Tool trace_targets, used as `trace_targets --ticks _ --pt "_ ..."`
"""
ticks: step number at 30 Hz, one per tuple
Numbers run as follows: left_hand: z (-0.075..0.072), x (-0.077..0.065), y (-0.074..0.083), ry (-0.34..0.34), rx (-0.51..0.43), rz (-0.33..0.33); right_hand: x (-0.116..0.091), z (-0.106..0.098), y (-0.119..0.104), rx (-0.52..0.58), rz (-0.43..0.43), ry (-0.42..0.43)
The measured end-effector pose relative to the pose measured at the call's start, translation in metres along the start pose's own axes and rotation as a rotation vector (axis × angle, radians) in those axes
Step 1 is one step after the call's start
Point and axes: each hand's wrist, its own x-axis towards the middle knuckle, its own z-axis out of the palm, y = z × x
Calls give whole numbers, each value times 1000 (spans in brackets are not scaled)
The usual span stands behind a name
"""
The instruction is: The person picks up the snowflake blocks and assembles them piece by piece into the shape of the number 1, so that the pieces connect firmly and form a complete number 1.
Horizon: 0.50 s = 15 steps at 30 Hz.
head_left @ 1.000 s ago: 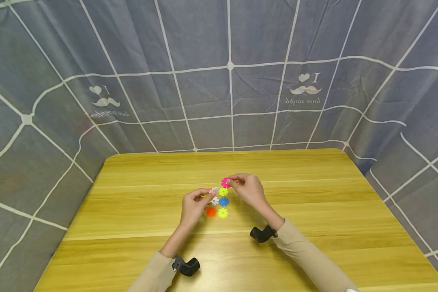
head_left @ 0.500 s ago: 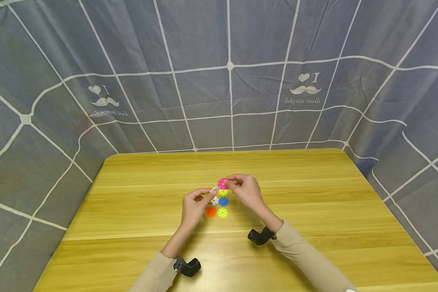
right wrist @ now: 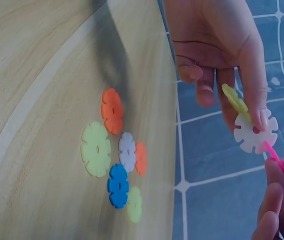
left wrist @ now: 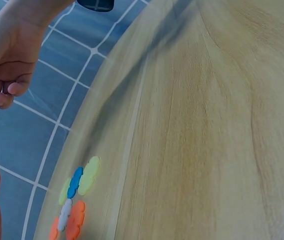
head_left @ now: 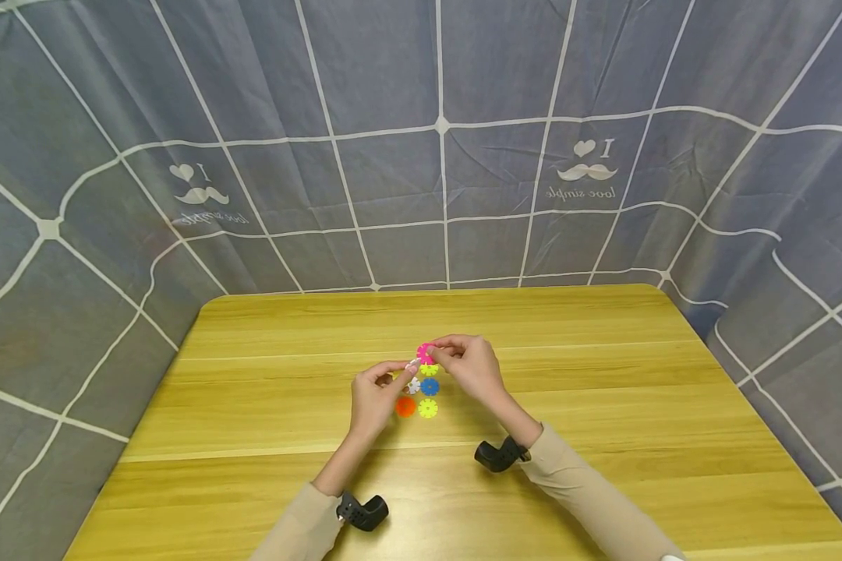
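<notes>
My left hand [head_left: 375, 399] pinches a white notched disc [right wrist: 249, 135] between thumb and fingers. A yellow notched disc [right wrist: 234, 101] stands at an angle against the white one, on the side by the palm. From the other side, my right hand [head_left: 472, 366] pinches a pink notched disc [head_left: 424, 354]. Seen edge-on in the right wrist view, the pink disc meets the rim of the white one at a notch. Both hands are raised over the discs lying on the table.
Below the hands lie an orange disc [head_left: 405, 407], a yellow disc [head_left: 428, 408], a blue disc [head_left: 429, 387], a white disc [right wrist: 127, 152], a second orange disc [right wrist: 141, 158] and a second yellow disc [right wrist: 135, 205]. A grey curtain [head_left: 393, 179] hangs behind the wooden table [head_left: 267, 405].
My right hand has moved slightly left, bringing the pink disc up to the white disc in my left hand. The left hand and the lying discs have stayed nearly still.
</notes>
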Motion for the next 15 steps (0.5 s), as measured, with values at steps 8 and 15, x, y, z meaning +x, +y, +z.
trace_targets --ticks 8,15 --pt "5 0 2 75 61 119 0 1 -2 88 -3 9" --pt "7 -6 23 86 74 252 -2 -2 -5 134 12 5"
